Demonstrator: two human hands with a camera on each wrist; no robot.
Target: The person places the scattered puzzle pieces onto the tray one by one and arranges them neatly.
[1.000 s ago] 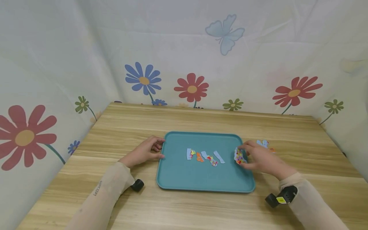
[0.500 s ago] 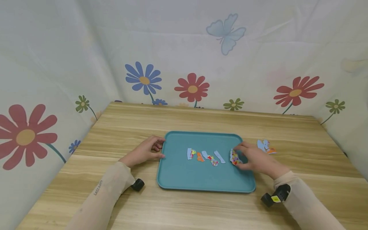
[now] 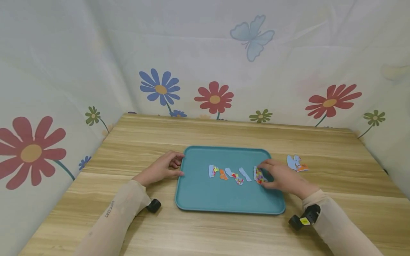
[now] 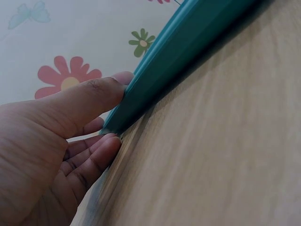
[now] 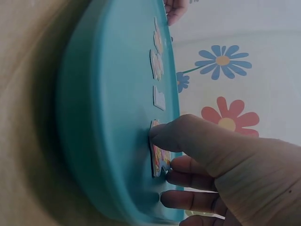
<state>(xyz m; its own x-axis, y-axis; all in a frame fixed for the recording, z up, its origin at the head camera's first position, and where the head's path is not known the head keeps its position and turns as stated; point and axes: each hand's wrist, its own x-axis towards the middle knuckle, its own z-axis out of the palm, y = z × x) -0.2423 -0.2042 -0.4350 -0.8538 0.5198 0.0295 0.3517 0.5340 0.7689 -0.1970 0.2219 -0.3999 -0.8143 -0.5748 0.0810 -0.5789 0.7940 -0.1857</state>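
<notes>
A flat puzzle piece (image 3: 258, 175) with multicoloured patches lies low over the right part of the teal tray (image 3: 224, 199). My right hand (image 3: 286, 177) holds it between thumb and fingers; in the right wrist view the thumb (image 5: 171, 134) rests on its face. At the tray's left rim is my left hand (image 3: 161, 168), its thumb and index fingertip against the edge. Several other puzzle pieces form a row on the tray: a blue and multicoloured one (image 3: 211, 171), an orange one (image 3: 223, 174), a blue one with coloured patches (image 3: 235, 176) and a narrow pale-blue strip (image 3: 245, 174).
More pieces, pale blue (image 3: 291, 162) and orange (image 3: 302, 168), lie on the wooden table (image 3: 224, 234) right of the tray. Behind the table hangs a flower-printed cloth (image 3: 192, 46). Each wrist carries a small black camera.
My right hand has moved left with the multicoloured puzzle piece, from the tray's right edge toward the row. The pieces on the table show more fully now. My left hand stays at the rim.
</notes>
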